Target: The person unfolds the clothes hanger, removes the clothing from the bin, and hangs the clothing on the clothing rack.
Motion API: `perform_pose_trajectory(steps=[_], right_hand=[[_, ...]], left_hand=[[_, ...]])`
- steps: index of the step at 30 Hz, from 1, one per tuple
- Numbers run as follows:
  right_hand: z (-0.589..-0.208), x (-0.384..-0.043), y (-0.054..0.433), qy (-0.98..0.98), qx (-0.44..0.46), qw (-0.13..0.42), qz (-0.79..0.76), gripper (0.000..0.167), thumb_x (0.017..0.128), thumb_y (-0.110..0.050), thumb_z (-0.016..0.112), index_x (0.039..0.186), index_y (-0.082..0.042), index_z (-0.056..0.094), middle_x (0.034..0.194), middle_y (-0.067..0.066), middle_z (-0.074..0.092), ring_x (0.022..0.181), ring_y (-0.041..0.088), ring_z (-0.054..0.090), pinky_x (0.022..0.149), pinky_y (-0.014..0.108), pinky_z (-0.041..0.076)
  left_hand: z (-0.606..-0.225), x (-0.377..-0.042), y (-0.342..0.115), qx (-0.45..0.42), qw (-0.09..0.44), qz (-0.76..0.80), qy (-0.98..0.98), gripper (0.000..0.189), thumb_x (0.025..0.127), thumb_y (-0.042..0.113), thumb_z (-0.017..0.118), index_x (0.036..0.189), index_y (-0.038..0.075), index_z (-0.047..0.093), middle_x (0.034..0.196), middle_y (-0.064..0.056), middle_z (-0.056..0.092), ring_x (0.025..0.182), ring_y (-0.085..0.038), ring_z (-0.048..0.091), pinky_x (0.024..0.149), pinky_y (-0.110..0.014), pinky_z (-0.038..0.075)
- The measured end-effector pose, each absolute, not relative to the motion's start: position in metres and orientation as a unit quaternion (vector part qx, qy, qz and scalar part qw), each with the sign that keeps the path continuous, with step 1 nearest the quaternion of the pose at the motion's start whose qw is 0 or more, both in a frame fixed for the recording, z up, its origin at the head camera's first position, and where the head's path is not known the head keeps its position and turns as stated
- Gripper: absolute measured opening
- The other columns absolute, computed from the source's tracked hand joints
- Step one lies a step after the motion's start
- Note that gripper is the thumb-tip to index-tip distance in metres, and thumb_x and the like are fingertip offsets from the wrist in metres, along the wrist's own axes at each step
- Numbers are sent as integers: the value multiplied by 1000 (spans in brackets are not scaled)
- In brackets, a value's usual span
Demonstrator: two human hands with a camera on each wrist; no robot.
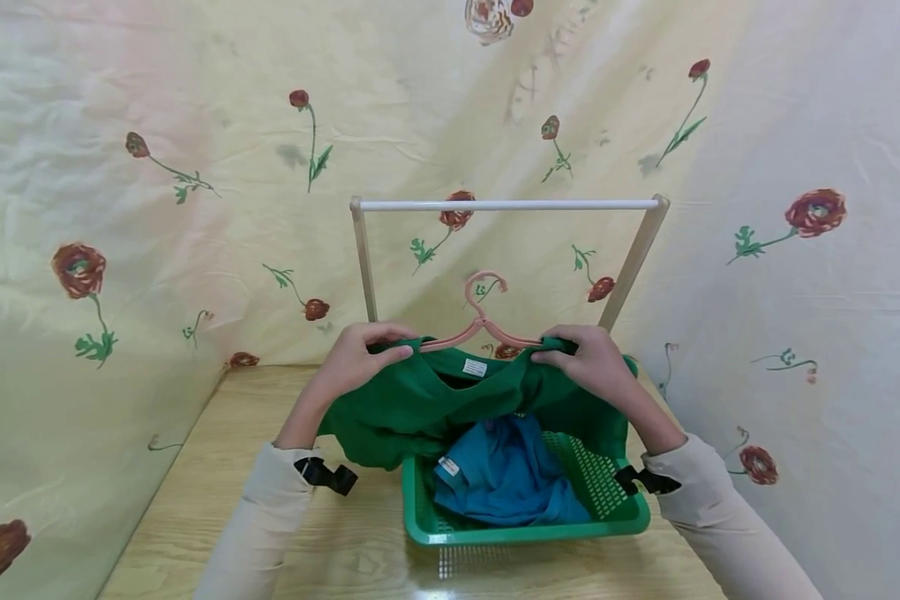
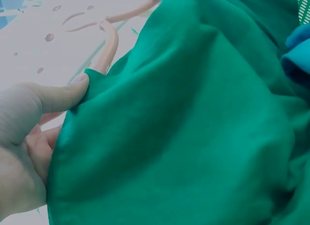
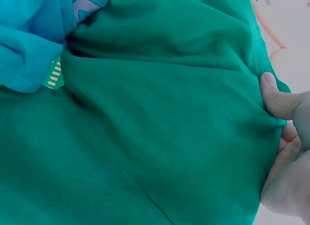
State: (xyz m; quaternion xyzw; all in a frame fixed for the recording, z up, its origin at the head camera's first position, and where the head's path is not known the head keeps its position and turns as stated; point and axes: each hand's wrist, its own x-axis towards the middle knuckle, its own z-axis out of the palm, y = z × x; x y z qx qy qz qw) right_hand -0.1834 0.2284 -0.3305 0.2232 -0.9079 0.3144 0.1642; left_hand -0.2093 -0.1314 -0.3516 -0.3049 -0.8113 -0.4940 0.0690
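A green T-shirt [image 1: 420, 400] hangs spread between my two hands, with a pink hanger [image 1: 482, 312] inside its neck and the hook standing up above the collar. My left hand [image 1: 356, 358] pinches one shoulder of the shirt, thumb in front and fingers behind the cloth. At the other shoulder, my right hand [image 1: 588, 358] grips the fabric the same way. Both hanger arms run under the cloth toward the hands, and their ends are hidden. A white label [image 1: 475, 367] shows inside the collar. The left wrist view shows the shirt's shoulder [image 2: 145, 113] draped smoothly below the thumb.
Below the shirt, a green plastic basket [image 1: 525, 536] holds a blue garment [image 1: 506, 479]. Behind stands a rack with a white bar [image 1: 510, 205] and wooden posts [image 1: 633, 262]. The wooden table [image 1: 330, 550] meets flower-patterned cloth walls [image 1: 195, 100] at the back and sides.
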Motion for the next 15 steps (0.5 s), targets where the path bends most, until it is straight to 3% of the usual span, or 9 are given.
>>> perform_pose_trajectory(steps=[4,10,15], right_hand=[[-331,-184,231,-906,219,153,329,10,87,-10,81,96,-8,78,87,5,75,65,9,54,55,25,38],[-329,-184,234,-907,228,137,326,12,90,-13,78,101,-7,78,93,7,77,76,9,62,64,24,49],[-326,-185,244,-909,244,101,322,9,95,-17,73,101,-10,76,89,3,73,75,10,59,69,25,47]], left_hand=[[-351,-208,-134,-295,64,-492,-817,22,97,12,70,117,6,76,115,-12,76,105,-25,69,93,-32,55],[-351,-207,-133,-287,79,-475,-828,19,98,13,69,114,6,77,113,-12,76,105,-26,70,95,-40,55],[-353,-206,-133,-279,92,-469,-833,19,99,12,67,113,5,77,111,-13,76,101,-26,70,94,-44,56]])
